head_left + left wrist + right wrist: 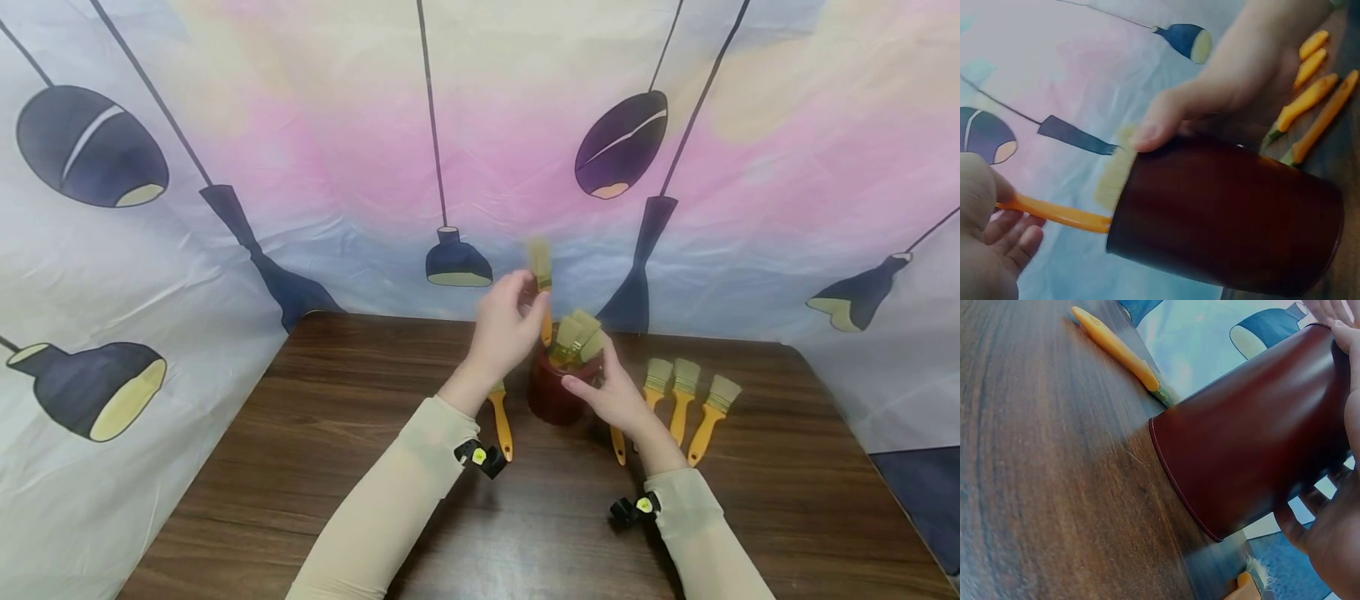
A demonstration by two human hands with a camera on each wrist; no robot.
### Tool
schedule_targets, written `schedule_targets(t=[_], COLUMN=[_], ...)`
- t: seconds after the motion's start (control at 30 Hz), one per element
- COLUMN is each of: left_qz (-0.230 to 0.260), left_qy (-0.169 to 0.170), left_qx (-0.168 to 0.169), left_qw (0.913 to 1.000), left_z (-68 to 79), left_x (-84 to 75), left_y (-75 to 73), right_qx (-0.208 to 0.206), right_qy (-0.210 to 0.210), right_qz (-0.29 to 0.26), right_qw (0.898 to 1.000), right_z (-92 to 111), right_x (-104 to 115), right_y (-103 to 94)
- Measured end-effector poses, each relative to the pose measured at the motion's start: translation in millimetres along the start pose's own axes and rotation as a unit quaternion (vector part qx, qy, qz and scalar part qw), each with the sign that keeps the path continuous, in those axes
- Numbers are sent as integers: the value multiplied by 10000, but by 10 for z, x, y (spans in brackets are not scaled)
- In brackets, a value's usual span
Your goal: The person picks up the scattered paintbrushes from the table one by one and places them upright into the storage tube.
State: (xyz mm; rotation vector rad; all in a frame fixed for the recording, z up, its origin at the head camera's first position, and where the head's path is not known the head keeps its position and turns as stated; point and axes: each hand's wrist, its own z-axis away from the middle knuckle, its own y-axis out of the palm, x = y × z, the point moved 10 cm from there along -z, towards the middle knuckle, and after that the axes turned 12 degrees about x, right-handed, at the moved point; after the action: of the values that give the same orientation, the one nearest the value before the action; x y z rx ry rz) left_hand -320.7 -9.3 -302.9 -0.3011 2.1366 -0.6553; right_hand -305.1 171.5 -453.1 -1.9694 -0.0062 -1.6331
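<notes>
Bristles up, a paintbrush with a yellow-orange handle is pinched between the thumb and fingers of my left hand. In the left wrist view the end of its handle is right at the rim of a dark red cylindrical container. The container stands upright on the table, several paintbrushes in it with their bristles above the rim. My right hand grips the container's right side near the top, thumb at the front; the right wrist view shows its fingers curled round the wall.
One paintbrush lies on the brown wooden table left of the container. To the right lie several more paintbrushes, partly behind my right forearm. A fabric backdrop with printed lamps hangs behind the table.
</notes>
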Motion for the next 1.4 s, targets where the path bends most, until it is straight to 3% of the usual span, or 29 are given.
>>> schedule_targets(t=[0.27,0.53,0.67,0.93,1.4], left_qz=[-991,-1828,-1897,-1535,-938], left_qy=[-219,-399,-598,-531,-772], left_qx=[977,1709,1698,1303,1378], left_qw=[9900,9674,9652,9781,9830], left_z=[23,87,128,132,215], left_x=[91,204,237,193,324], left_y=[296,496,503,418,320], right_qx=[36,92,102,104,48], right_qy=[-58,-45,-22,-56,16], right_qz=[31,77,72,130,65], right_qw=[10000,9999,9999,9998,10000], right_z=[-17,-21,-20,-23,0], right_x=[0,9,7,7,-19], right_y=[1,11,14,9,-5])
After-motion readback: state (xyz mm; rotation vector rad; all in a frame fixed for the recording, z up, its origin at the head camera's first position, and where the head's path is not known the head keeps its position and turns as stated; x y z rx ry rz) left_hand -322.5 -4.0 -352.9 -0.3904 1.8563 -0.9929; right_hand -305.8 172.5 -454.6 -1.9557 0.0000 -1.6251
